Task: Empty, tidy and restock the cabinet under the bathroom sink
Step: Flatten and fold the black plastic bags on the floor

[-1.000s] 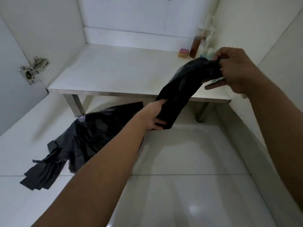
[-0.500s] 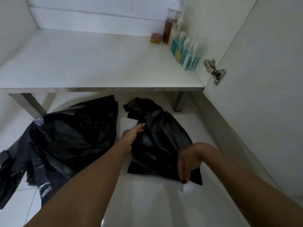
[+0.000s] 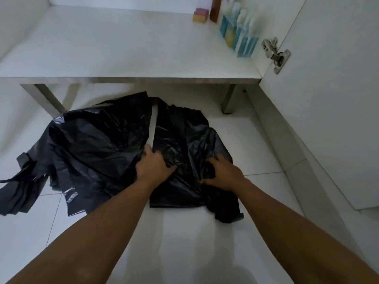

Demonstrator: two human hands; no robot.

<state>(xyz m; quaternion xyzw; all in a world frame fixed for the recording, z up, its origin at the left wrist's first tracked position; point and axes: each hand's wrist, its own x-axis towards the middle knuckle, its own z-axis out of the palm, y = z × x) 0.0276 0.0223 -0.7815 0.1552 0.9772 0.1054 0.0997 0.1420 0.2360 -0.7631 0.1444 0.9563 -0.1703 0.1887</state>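
Down on the glossy white tiled floor (image 3: pixel 256 140), just in front of the white cabinet shelf (image 3: pixel 123 48), a crumpled black plastic bag (image 3: pixel 184 128) lies spread out, and both hands are on it. The left hand (image 3: pixel 154 167) sits on the bag's near left part and the right hand (image 3: pixel 222 173) is a little to its right, close but apart. My read is that the bag is down here because the floor gives a flat place to smooth and fold it before it goes back in the cabinet.

Now the left fingers (image 3: pixel 150 153): close together, bent down over the bag's left edge. A thin strip of floor there separates it from the loose heap of black plastic bags (image 3: pixel 92 144) sprawled to the left. Whether they pinch a fold or merely press, I can't tell. The right fingers (image 3: pixel 215 160) are spread and a little bent, tips pushed into the plastic. That looks like pressing rather than gripping, I'd judge.

Up on the shelf, a row of clear blue-labelled bottles (image 3: pixel 240 35) stands along the right wall. A tall brown bottle (image 3: pixel 215 9) and a small pink-and-yellow block (image 3: pixel 201 15) sit behind them, probably parked there as stock already tidied. At the right, the metal hinge (image 3: pixel 274 54) shows on the open white cabinet door (image 3: pixel 328 99)
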